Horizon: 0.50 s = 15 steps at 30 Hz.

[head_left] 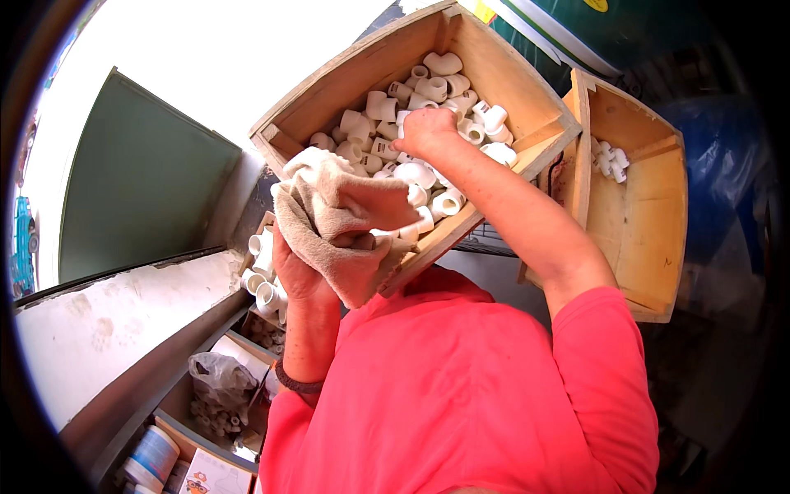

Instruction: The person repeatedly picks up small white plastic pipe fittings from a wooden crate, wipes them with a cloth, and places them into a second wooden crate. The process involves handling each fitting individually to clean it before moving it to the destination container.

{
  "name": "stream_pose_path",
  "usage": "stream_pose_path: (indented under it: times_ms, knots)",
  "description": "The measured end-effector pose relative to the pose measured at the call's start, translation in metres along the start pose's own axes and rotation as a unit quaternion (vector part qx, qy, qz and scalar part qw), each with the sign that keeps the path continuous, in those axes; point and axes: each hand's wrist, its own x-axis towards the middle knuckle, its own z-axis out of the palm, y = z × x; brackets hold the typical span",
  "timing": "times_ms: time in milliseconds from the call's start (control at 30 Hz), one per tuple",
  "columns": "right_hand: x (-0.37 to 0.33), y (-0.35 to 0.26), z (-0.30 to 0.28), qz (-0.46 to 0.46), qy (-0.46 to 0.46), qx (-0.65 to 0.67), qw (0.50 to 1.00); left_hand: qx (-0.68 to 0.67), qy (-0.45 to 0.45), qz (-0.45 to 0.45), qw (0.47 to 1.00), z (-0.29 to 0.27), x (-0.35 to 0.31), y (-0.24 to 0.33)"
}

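Note:
My left hand is closed on a crumpled beige cloth, which hangs over the near left corner of a wooden box and hides part of it. Inside the box lies a heap of white plastic pipe fittings, elbows and tees among them. My right hand reaches into this heap, its fingers curled around a white pipe fitting that is mostly hidden by the hand. Other fittings lie close around the knuckles and under the wrist.
To the right stands a second wooden box with a few small white fittings. More white fittings sit left of my left wrist. Lower left are compartments with a plastic bag and a white-and-blue tub. A dark green panel stands beyond a white ledge.

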Motion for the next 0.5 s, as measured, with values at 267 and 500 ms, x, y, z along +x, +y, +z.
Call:
stream_pose_path:
  times_ms: [267, 500]
  knots:
    - [0.015, 0.004, 0.016, 0.075, 0.073, 0.076, 0.992, -0.068, 0.043, 0.011, 0.997, 0.003, 0.002, -0.003]
    - [-0.006, 0.020, -0.013, 0.061, 0.036, 0.163, 0.984, -0.050, -0.003, -0.008, 0.999, -0.004, 0.012, -0.003]
